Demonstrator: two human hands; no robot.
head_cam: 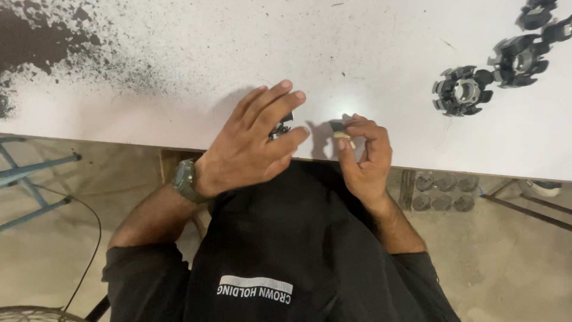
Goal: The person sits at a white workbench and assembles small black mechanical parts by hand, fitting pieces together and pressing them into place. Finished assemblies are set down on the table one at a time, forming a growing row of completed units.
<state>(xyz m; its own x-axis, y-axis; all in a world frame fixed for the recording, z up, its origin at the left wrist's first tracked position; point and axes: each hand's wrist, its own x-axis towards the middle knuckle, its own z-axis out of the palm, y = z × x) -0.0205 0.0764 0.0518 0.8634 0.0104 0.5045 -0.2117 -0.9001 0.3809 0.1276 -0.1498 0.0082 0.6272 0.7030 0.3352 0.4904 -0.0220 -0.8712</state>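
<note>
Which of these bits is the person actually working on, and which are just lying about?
In hand:
left hand over a small dark metal part
right hand pinching a small black piece

Lying about:
black ring parts
dark powder
table

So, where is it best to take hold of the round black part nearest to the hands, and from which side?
Probably from above, gripping the round black part across its outer ring. It lies flat on the white table, its open centre facing up, and its notched rim offers finger holds. Its neighbour nearly touches it on the upper right, so pinch elsewhere.
</note>
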